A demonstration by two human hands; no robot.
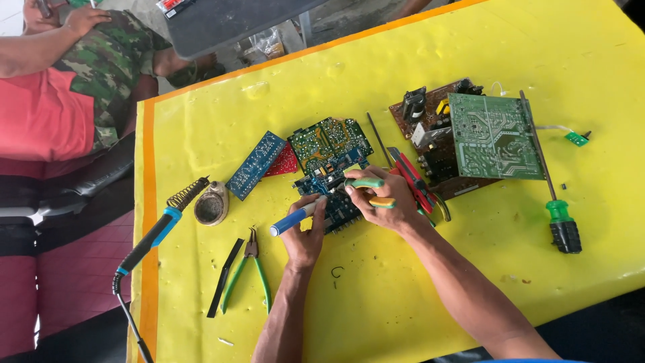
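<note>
My left hand (pixel 304 235) grips a blue and white soldering iron (pixel 295 216), its tip pointing at a dark blue circuit board (pixel 339 210) in the middle of the yellow table (pixel 403 282). My right hand (pixel 384 202) holds a small tool with green and yellow handles (pixel 368 183) over the same board. Both hands meet above the board. Behind it lie a green circuit board (pixel 330 140), a long blue board (pixel 255 165) and a red piece (pixel 285 161).
Green-handled pliers (pixel 248 270) and a black strip (pixel 224 277) lie left of my arm. A soldering iron stand with a coil (pixel 187 193) and a round tin (pixel 211 207) sit at the left edge. Large boards (pixel 494 138), red cutters (pixel 415 180) and a green screwdriver (pixel 562 222) lie right. A seated person (pixel 67 74) is at far left.
</note>
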